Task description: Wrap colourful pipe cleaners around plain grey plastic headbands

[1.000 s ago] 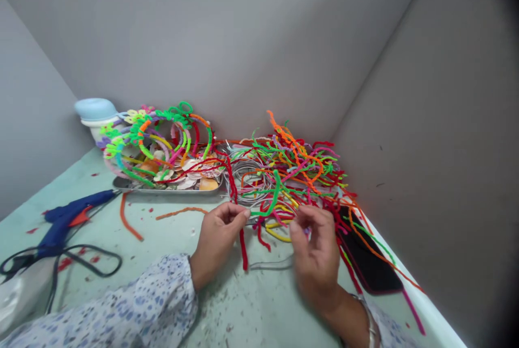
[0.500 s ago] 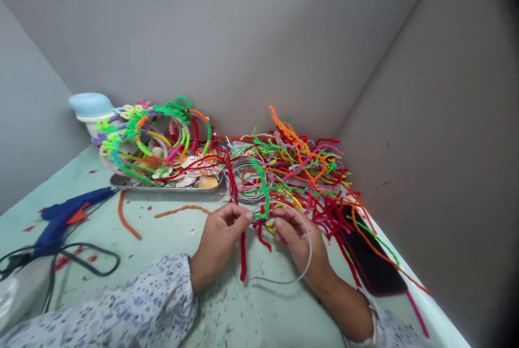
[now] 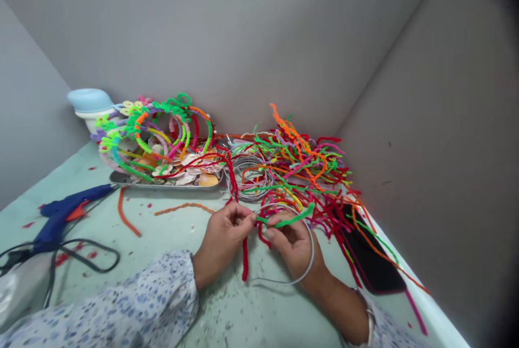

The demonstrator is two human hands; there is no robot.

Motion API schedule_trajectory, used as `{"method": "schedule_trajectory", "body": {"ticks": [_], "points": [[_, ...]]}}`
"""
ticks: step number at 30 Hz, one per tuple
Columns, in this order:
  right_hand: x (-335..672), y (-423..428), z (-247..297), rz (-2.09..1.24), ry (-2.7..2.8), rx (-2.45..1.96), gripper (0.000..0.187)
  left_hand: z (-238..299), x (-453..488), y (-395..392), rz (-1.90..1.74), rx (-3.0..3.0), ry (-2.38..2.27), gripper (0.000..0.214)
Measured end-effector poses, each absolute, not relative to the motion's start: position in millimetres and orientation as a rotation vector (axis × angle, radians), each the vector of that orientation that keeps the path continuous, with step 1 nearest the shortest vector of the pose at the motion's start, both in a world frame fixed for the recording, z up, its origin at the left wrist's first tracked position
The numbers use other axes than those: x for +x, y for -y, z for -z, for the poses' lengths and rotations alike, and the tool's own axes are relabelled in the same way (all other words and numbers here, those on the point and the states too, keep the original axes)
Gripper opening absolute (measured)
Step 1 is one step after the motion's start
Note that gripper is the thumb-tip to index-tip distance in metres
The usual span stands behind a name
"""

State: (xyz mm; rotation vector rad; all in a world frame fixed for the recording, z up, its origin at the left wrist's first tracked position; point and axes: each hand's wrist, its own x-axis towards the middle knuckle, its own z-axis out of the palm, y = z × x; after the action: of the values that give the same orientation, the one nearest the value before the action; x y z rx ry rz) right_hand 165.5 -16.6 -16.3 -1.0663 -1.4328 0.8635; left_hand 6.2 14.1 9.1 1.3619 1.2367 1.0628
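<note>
My left hand is closed in a pinch near the middle of the table, where a grey wire and a green pipe cleaner meet. The wire curves over my right hand and back to a loose end on the near side. My right hand is closed, thumb and fingers on the green pipe cleaner, whose free end points right. A red pipe cleaner hangs below my left fingertips; whether they grip it is hidden. Another red piece curls between the hands.
Behind lie a coil of grey wire and a heap of coloured pipe cleaners. A metal tray of shells has pipe-cleaner hoops over it. A blue glue gun with cord is left; a black phone right.
The free end of the green pipe cleaner has swung from standing upright down to the right, over my right fingers. My right hand has shifted slightly; my left hand stays nearly in place.
</note>
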Motion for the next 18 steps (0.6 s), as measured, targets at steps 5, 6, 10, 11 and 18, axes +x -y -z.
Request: {"method": "schedule_trajectory", "body": {"ticks": [5,6,10,11,18], "points": [[165,16,10,-0.891,1.444,-1.236,0.022,-13,7,-12,-1.063,1.334,-1.221,0.016],[166,15,10,-0.903,1.431,-1.257,0.023,-13,7,-12,-1.064,1.326,-1.211,0.016],[166,12,13,-1.037,1.263,-1.247,0.022,-13,7,-11,-1.053,1.288,-1.166,0.018],[166,11,13,-1.069,1.217,-1.244,0.023,-13,7,-10,-1.048,1.28,-1.158,0.018],[166,8,5,-1.153,1.036,-1.263,0.034,-13,8,-8,-1.029,1.207,-1.112,0.018]]}}
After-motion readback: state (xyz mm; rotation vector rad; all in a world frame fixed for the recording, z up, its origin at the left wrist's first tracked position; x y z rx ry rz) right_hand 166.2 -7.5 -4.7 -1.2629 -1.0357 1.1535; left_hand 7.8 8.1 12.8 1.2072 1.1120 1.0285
